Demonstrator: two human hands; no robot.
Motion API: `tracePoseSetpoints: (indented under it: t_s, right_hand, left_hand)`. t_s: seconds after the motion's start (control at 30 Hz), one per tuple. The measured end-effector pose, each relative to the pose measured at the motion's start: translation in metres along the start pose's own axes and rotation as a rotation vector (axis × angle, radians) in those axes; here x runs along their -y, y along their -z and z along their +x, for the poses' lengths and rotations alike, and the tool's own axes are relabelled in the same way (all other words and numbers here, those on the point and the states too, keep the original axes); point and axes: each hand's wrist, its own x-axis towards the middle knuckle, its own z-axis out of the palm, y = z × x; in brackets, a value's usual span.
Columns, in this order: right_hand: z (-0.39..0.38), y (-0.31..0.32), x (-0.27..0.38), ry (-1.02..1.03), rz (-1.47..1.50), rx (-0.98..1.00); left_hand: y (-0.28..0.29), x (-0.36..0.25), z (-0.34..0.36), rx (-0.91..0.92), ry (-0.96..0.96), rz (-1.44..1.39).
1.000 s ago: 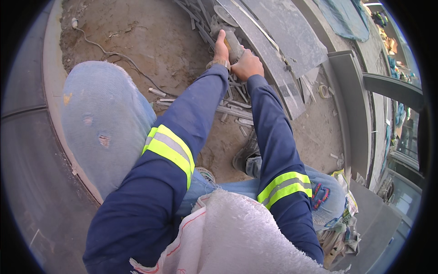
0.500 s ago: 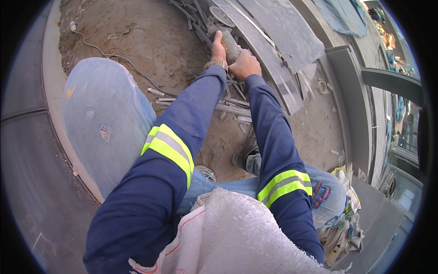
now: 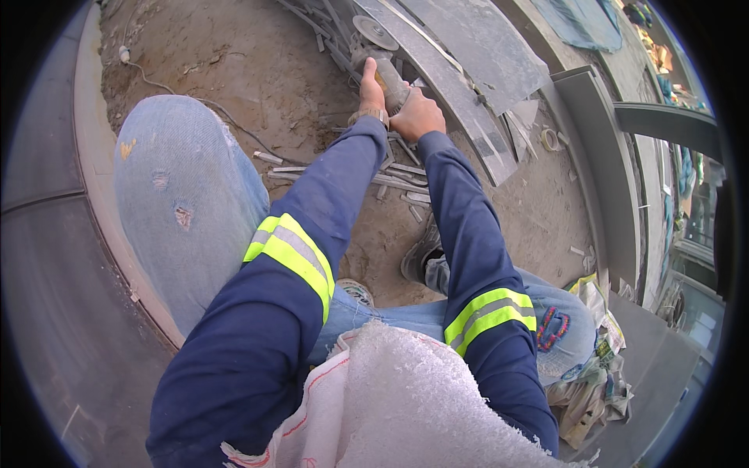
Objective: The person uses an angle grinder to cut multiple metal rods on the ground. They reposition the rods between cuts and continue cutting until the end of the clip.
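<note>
Both of my hands are closed round an angle grinder [image 3: 392, 84], held out ahead of me at the top of the view. My left hand [image 3: 371, 92] grips it near the head, thumb pointing forward along the body. Around the rear end wraps my right hand [image 3: 419, 115], its fingers mostly hidden under the tool. The grinder's disc [image 3: 375, 33] lies at the left edge of a long grey slab [image 3: 456, 90]; whether it touches the slab I cannot tell.
Cut grey strips [image 3: 331, 39] are heaped left of the slab, with more offcuts [image 3: 390, 178] nearer me. A cable [image 3: 160, 84] crosses the dirt at left. A wider slab [image 3: 484, 51] lies beyond. A tape roll [image 3: 549, 140] and a grey panel [image 3: 593, 148] are at right.
The grinder and both hands keep nearly the same place against the slab. The whole view has shifted slightly, and my left knee appears a little farther right.
</note>
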Motion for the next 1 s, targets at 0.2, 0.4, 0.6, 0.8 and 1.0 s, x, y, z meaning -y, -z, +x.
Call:
tracePoseSetpoints:
  t_s: [0.2, 0.4, 0.6, 0.8, 1.0]
  right_hand:
    - [-0.001, -0.003, -0.004, 0.006, 0.000, -0.014]
    - [-0.006, -0.004, -0.006, 0.029, 0.010, -0.039]
    - [-0.009, -0.002, -0.007, 0.018, 0.026, -0.025]
    - [-0.009, -0.004, -0.011, 0.018, 0.042, -0.021]
    - [-0.008, -0.003, -0.012, 0.025, 0.037, -0.023]
  left_hand:
    - [0.002, 0.000, -0.005, 0.046, 0.009, 0.010]
    - [-0.001, 0.002, -0.012, 0.034, 0.012, -0.005]
    - [0.001, 0.004, -0.014, 0.049, -0.011, 0.008]
    - [0.004, 0.007, -0.012, 0.034, 0.020, 0.009]
    - [0.001, 0.008, -0.013, 0.045, 0.017, 0.003]
